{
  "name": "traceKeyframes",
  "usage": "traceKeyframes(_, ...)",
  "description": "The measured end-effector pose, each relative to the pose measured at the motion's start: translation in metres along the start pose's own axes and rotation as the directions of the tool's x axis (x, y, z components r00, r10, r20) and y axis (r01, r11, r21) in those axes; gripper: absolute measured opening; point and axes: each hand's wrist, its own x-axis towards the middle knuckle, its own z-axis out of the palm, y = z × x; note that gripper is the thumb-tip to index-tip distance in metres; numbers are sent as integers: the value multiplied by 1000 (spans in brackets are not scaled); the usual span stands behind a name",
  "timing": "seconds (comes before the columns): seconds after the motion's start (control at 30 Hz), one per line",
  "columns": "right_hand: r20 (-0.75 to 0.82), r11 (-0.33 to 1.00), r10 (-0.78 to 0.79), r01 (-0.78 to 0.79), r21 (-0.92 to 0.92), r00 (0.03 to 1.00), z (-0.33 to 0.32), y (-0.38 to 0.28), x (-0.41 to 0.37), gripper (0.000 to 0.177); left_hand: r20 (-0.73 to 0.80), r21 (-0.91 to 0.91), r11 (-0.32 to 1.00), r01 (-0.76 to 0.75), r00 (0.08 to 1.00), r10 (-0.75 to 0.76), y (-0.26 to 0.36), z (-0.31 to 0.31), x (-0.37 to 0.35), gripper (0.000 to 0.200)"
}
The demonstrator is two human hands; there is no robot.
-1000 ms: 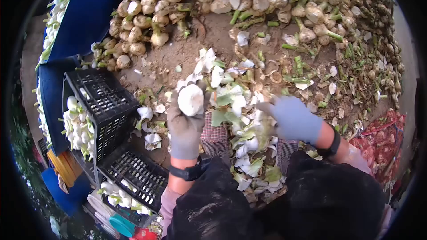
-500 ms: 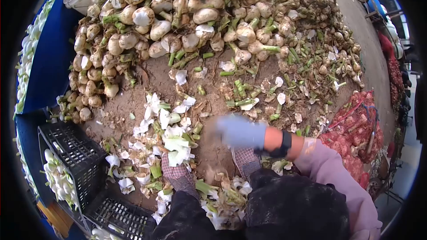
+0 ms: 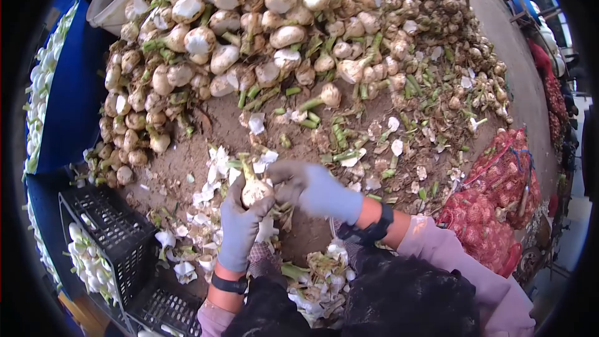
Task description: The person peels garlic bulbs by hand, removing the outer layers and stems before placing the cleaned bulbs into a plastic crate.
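Observation:
My left hand point(image 3: 240, 224), in a light blue glove with dirty dark fingertips, grips a garlic bulb point(image 3: 256, 192). The bulb's cut green stem points up and away from me. Just to its right is my right hand point(image 3: 321, 193), gloved the same way and somewhat blurred. Its bent fingers and thumb look apart, with nothing visible between them. Below the hands, white peelings and green stem scraps point(image 3: 312, 287) lie between and around my feet.
A large heap of unpeeled garlic point(image 3: 249, 43) spreads ahead. Black plastic crates point(image 3: 106, 212) with white bulbs stand at the left, near a blue bin wall point(image 3: 72, 100). A whitish bucket point(image 3: 121, 0) is at the back left; red mesh bags point(image 3: 483, 224) lie right.
My left hand has come into view holding a garlic bulb. My right hand has moved slightly and is less blurred. A stemmed bulb now lies at the heap's near edge.

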Motion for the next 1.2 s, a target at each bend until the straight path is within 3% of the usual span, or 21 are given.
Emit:
traceKeyframes(0.03, 110, 836, 329, -344, 427, 938, -12, -5, 7, 39, 62, 76, 994, 83, 994, -88, 6, -2, 1, 67)
traceKeyframes(0.07, 56, 954, 221, -228, 195, 974, -17, -6, 8, 38, 137, 411, 881, -236, 971, 196, 7, -5, 2, 68)
traceKeyframes(0.1, 29, 995, 89, -87, -54, 996, -17, -6, 10, 37, 310, 653, 566, -503, 860, 406, 5, -7, 2, 70)
traceKeyframes(0.3, 233, 849, 516, -528, -13, 824, 0, -33, 10, 33, 179, 641, 642, -420, 896, 407, -9, -12, -5, 58)
traceKeyframes(0.33, 198, 835, 494, -525, 166, 847, 6, -40, 5, 30, 174, 639, 660, -395, 910, 376, -10, -16, -6, 57)
traceKeyframes(0.43, 153, 931, 358, -364, 12, 921, 8, -15, -6, 27, 179, 638, 682, -358, 930, 321, -10, -17, -8, 59)
traceKeyframes(0.47, 247, 772, 560, -606, 189, 791, 0, -47, 0, 26, 116, 347, 922, -171, 983, 139, -11, -18, -10, 58)
traceKeyframes(0.5, 252, 770, 561, -608, 190, 789, 1, -41, 1, 26, 120, 3, 998, 58, 991, -58, -13, -19, -10, 56)
traceKeyframes(0.53, 227, 839, 490, -526, 138, 842, 2, -35, 2, 25, 118, 5, 998, 59, 991, -59, -15, -21, -9, 56)
traceKeyframes(0.67, 226, 846, 491, -523, 107, 841, 2, -41, 5, 24, 304, 606, 620, -498, 866, 398, -22, -27, -1, 57)
traceKeyframes(0.7, 274, 795, 523, -578, 186, 807, 2, -42, 6, 23, 302, 609, 621, -494, 868, 394, -19, -28, -4, 57)
traceKeyframes(0.73, 279, 791, 525, -582, 188, 804, 3, -41, 6, 23, 159, 304, 926, -226, 970, 185, -14, -27, -9, 57)
traceKeyframes(0.77, 250, 810, 539, -577, 108, 804, 3, -40, 5, 23, 107, -86, 992, 92, 991, -82, -12, -27, -13, 57)
traceKeyframes(0.83, 225, 826, 544, -563, 25, 808, 6, -41, 6, 22, 102, -132, 988, 82, 992, -69, -16, -29, -11, 59)
traceKeyframes(0.9, 211, 764, 536, -576, 291, 818, 8, -45, 5, 24, 151, -341, 923, 179, 979, -134, -20, -31, -9, 60)
traceKeyframes(0.97, 201, 828, 480, -517, 217, 854, 10, -29, 6, 27, 139, -241, 955, 171, 980, -141, -15, -27, -8, 62)
traceKeyframes(1.0, 198, 882, 420, -449, 142, 886, 10, -23, 6, 30, 189, 96, 990, -102, 979, 83, -19, -30, -7, 65)
traceKeyframes(1.07, 241, 858, 467, -502, 111, 851, 5, -32, 8, 31, 317, 543, 704, -458, 888, 334, -22, -32, -7, 68)
traceKeyframes(1.1, 286, 831, 512, -552, 75, 810, 3, -37, 10, 32, 317, 546, 702, -457, 888, 332, -23, -33, -8, 68)
traceKeyframes(1.13, 289, 828, 514, -555, 78, 808, 5, -40, 9, 32, 221, 367, 896, -249, 959, 176, -25, -34, -10, 68)
traceKeyframes(1.2, 316, 750, 582, -644, 148, 750, 7, -42, 9, 28, 137, -34, 994, 103, 986, -98, -26, -32, -16, 69)
